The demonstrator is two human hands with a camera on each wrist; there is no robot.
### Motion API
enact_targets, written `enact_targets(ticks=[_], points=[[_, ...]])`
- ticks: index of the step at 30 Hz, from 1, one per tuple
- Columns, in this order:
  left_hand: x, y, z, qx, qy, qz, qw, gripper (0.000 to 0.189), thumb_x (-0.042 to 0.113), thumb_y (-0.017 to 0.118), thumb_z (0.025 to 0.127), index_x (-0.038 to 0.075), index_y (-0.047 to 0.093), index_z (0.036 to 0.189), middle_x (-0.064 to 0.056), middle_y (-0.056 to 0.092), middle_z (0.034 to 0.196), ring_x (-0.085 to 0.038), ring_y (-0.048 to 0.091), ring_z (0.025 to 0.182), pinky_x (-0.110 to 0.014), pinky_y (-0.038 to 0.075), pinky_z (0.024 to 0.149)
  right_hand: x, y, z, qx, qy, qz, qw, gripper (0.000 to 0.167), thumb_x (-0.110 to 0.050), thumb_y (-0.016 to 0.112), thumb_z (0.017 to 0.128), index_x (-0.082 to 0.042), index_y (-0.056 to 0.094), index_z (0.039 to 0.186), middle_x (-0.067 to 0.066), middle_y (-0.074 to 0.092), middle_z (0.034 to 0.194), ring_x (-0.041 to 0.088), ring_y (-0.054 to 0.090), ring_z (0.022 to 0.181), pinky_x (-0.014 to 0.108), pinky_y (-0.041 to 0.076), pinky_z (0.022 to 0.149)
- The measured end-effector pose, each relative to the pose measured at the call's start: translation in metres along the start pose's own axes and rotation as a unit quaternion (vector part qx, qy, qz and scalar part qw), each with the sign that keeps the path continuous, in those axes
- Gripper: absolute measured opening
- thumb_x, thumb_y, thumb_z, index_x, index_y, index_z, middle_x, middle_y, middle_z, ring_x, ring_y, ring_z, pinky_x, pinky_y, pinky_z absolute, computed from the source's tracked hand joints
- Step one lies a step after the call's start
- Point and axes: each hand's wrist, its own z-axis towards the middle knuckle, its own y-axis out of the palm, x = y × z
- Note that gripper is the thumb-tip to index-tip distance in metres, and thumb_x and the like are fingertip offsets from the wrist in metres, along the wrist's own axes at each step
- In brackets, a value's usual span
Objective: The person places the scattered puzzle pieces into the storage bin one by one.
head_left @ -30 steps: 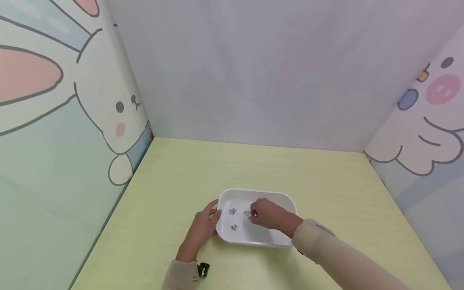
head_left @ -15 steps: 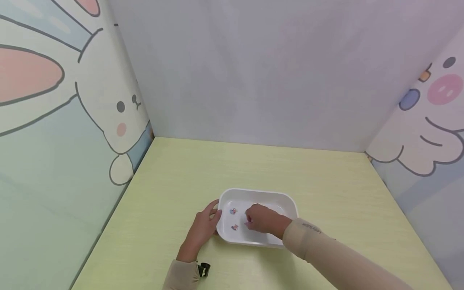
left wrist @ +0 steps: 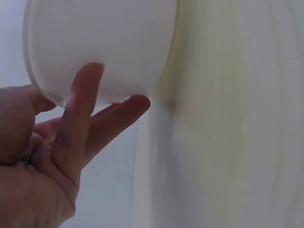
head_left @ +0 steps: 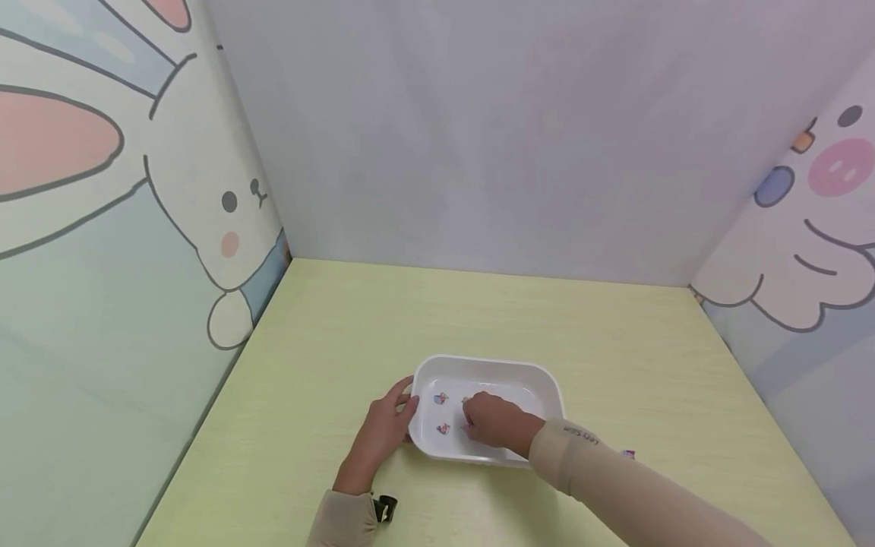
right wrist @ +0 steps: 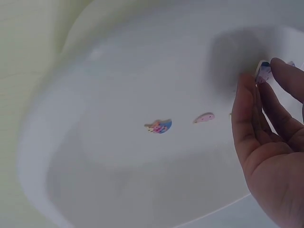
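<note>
A white tray [head_left: 492, 360] with rounded corners stands on the table. My left hand [head_left: 380, 427] holds its left end, thumb at the rim and fingers against the outer wall, as the left wrist view also shows. Inside the tray, my right hand [head_left: 497, 420] pinches a small flat printed piece [right wrist: 262, 72] between thumb and fingertips, just above the floor. A blue-and-pink printed piece [right wrist: 159, 126] and a pink piece [right wrist: 204, 118] lie on the tray floor. In the head view, two colourful pieces lie at the tray's left, one bluish [head_left: 440, 398], one reddish [head_left: 443, 428].
Another small colourful piece [head_left: 629, 453] lies on the table beside the right sleeve [head_left: 581, 460]. A black strap-like item [head_left: 386, 507] shows at the left cuff. The pale yellow table [head_left: 410, 304] is bounded by walls at left, back and right, with cartoon animals on the sides.
My right hand has shifted left and slightly nearer to me within the tray, keeping its pinch. The piece beside the right sleeve has come into view. My left hand stays put.
</note>
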Motion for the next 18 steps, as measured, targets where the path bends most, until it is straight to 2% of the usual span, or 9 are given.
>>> enact_targets(ticks=[9,18], points=[[-0.0006,0.0000,-0.0004,-0.003,0.000,-0.005,1.0000,0.047,0.021,0.051,0.103,0.010,0.041,0.148,-0.025,0.057,0.129,-0.018,0.068,0.070,-0.030,0.057,0.056,-0.0030,0.0041,0.0005,0.004,0.030,-0.006,0.9995,0.025,-0.013,0.068,0.088,-0.015,0.053,0.068,-0.003,0.046,0.070,0.014,0.044,0.061,0.034,0.041,0.050],[-0.0011,-0.0004,-0.0008,-0.002,0.006,-0.002,1.0000,0.047,0.022,0.051,0.103,0.010,0.041,0.147,-0.025,0.058,0.128,-0.017,0.068,0.070,-0.029,0.056,0.056,-0.0034,0.0070,0.0030,0.000,0.048,-0.030,0.9984,0.020,-0.017,0.068,0.091,-0.012,0.056,0.076,-0.001,0.048,0.074,0.016,0.045,0.062,0.038,0.045,0.051]])
